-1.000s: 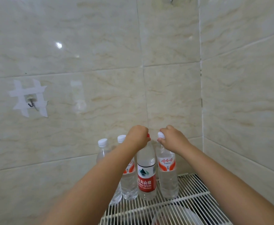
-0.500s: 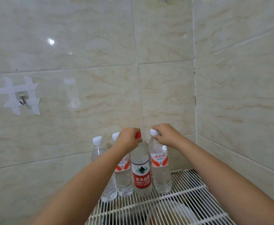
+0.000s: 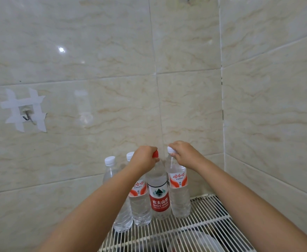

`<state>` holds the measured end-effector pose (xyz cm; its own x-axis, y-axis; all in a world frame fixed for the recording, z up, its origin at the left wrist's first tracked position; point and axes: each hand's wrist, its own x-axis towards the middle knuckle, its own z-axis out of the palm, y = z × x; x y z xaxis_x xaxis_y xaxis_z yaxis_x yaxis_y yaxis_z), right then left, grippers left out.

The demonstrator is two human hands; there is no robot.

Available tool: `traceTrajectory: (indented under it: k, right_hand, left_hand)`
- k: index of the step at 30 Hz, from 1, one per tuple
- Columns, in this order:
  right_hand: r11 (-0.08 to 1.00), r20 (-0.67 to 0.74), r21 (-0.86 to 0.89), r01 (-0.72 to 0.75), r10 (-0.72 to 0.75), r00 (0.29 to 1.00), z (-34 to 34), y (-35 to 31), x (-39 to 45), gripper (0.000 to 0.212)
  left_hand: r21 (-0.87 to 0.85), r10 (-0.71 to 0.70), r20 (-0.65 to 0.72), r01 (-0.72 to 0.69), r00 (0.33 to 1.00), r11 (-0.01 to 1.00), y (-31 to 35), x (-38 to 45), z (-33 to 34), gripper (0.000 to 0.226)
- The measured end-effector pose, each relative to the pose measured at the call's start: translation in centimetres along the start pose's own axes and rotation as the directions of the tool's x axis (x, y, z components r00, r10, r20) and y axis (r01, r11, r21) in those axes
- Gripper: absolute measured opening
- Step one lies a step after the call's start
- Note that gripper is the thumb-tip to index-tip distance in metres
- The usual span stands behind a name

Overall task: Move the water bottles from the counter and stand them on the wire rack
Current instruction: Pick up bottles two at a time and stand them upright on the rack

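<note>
Both hands unmoved: left hand (image 3: 144,158) fingers round red-capped bottle (image 3: 159,195), right hand (image 3: 184,155) fingers on white-capped bottle (image 3: 179,193).

Cream marble-veined wall tiles (image 3: 112,51) fill the frame. At lower centre, a clear plastic bottle with red cap and red-white label (image 3: 158,193) stands on a white wire rack (image 3: 203,220).

The bottles (image 3: 179,195) are clear, glossy plastic with smooth printed labels and matt plastic caps. The rack (image 3: 211,220) is thin metal wire with a smooth white coating. The wall (image 3: 112,51) is polished, marble-look tile, shiny enough to mirror a lamp. Matt white tape (image 3: 24,110) frames a small metal hook (image 3: 26,116).
</note>
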<state>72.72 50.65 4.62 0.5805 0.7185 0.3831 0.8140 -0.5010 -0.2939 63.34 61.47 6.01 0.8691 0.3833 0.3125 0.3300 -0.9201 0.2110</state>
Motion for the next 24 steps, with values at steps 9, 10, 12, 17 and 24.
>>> traceTrajectory:
  k: [9, 10, 12, 17, 24]
  right_hand:
    - [0.998, -0.134, 0.061, -0.028, 0.036, 0.990, 1.9, -0.3, -0.9, 0.042]
    - [0.998, -0.144, 0.058, -0.038, 0.046, 0.988, 2.0, -0.5, -1.1, 0.043]
    - [0.998, -0.159, 0.023, -0.050, 0.053, 0.986, 2.1, -0.7, -1.3, 0.046]
    - [0.987, -0.162, -0.157, -0.041, 0.015, 0.987, 1.5, -1.4, -2.6, 0.051]
    - [0.966, -0.234, -0.122, 0.230, -0.253, 0.939, 0.8, -8.4, -6.0, 0.046]
  left_hand:
    - [0.078, 0.028, 0.049, -0.032, 0.998, 0.996, -0.3, 0.0, 0.8, 0.036]
    - [0.081, 0.040, 0.046, -0.044, 0.998, 0.996, -0.4, -0.1, 0.9, 0.038]
    - [0.105, 0.076, 0.024, -0.078, 0.997, 0.991, -0.3, -0.6, 1.0, 0.040]
    - [0.218, 0.142, -0.065, -0.125, 0.988, 0.968, -0.8, -2.5, 0.6, 0.050]
    - [0.351, 0.030, -0.192, 0.040, 0.981, 0.935, -4.9, -11.2, -1.0, 0.051]
